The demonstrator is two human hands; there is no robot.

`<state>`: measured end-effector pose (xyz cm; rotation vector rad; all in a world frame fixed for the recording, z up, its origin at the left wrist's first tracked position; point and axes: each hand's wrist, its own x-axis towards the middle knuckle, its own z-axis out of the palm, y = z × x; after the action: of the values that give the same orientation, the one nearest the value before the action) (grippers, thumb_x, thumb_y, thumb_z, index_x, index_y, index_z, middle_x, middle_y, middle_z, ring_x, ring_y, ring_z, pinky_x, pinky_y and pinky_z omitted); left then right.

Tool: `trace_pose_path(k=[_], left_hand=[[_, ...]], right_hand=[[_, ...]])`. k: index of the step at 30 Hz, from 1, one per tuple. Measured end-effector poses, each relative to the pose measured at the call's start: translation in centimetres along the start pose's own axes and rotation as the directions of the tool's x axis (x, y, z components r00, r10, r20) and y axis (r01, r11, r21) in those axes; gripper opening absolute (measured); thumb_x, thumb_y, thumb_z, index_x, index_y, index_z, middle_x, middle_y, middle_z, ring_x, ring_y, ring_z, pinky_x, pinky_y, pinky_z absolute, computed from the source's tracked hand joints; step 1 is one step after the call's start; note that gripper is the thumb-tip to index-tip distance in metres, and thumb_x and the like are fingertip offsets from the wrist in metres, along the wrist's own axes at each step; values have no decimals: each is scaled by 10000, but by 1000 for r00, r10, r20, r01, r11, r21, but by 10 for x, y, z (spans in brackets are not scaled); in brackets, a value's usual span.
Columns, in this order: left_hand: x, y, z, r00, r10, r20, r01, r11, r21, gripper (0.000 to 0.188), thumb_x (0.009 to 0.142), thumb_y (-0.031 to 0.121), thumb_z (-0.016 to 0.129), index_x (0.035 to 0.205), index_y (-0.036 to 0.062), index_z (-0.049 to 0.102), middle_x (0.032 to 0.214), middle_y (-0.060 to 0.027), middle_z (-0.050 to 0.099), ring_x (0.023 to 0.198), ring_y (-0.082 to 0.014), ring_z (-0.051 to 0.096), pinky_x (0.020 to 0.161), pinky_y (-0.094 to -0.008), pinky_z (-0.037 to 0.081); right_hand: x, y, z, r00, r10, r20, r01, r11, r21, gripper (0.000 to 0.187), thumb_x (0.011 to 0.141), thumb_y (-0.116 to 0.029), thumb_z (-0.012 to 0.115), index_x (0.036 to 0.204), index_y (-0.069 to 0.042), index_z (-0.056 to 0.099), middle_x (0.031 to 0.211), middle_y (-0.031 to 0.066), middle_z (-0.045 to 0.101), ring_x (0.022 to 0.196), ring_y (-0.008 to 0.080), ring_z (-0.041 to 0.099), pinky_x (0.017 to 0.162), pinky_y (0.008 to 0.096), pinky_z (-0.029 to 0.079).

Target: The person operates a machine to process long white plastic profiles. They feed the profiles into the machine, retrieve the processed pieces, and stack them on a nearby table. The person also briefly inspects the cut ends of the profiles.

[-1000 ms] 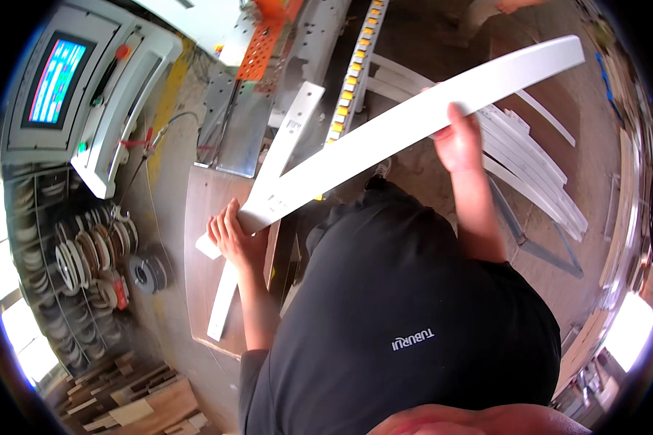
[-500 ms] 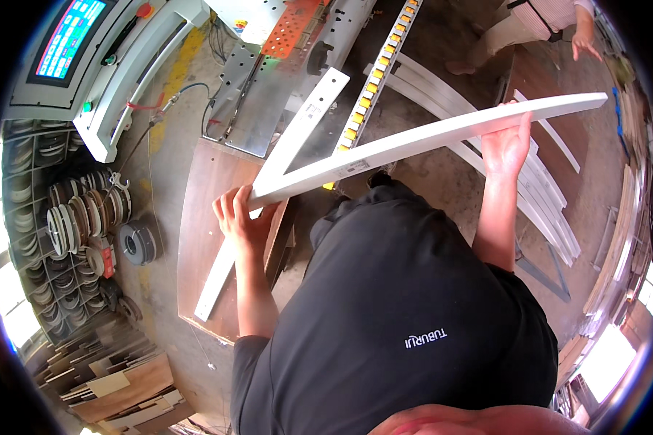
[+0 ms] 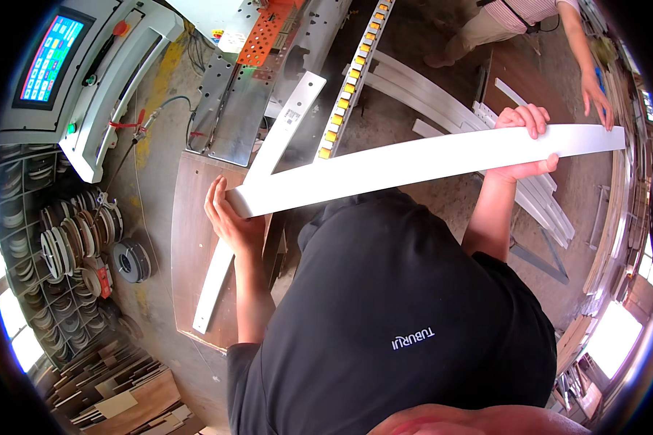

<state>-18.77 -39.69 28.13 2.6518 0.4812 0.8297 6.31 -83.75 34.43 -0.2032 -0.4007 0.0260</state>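
A long white board spans the view in front of me, its broad plain face turned up. My left hand is closed on its left end, with the thumb hidden beneath. Farther along, toward the right end, my right hand wraps the board, fingers over the far edge and thumb at the near edge. Under the left end a second white strip, with small holes near its ends, lies slanting across a brown wooden top and onto the machine's metal plate.
A machine with a lit screen stands far left. A roller track with yellow rollers runs beyond the board. White strips are stacked at right. A co-worker's hand hangs by the board's right end. Edging rolls fill a left rack.
The board has rolled so its broad face is up instead of its narrow edge. My right hand has gone from a flat palm support to a wrapped grip. The co-worker's hand has come nearer.
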Motion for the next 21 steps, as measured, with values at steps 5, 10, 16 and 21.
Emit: trace_pose_path(k=[5,10,16,21], left_hand=[[-1,1,-6,998,-58,16,59,997,-50,704,827,208,864,1428,42,539,1336,-165,630,1234,-383,626,995,-480,552],[-5,-6,-12,1000,-25,-18,25,1000,0,687,822,161,855,1424,52,542,1312,-155,636,1212,-381,637,965,-475,565],[-8,-16,-14,981,-161,104,156,986,60,605,816,113,824,1377,98,599,1303,-163,635,1210,-386,643,970,-466,566],[-36,-51,-20,954,-140,266,81,972,222,578,734,164,885,1259,110,651,1294,-145,658,1197,-398,633,977,-477,554]], right_hand=[[-12,-13,-20,999,-11,35,12,1000,-25,657,708,-374,906,1190,-112,545,1132,-31,571,1048,127,580,1071,430,406],[-23,-10,-39,1000,-17,-21,14,990,-141,668,732,-426,885,1214,-94,564,1206,11,560,1095,178,570,1080,458,402],[-36,6,-58,998,49,-38,-58,961,-270,646,838,-539,754,1300,-120,586,1228,61,582,1113,258,579,1031,492,452],[-55,35,-88,968,202,-152,-233,947,-221,604,973,-519,590,1421,-112,578,1274,221,701,1130,376,698,1034,559,524]])
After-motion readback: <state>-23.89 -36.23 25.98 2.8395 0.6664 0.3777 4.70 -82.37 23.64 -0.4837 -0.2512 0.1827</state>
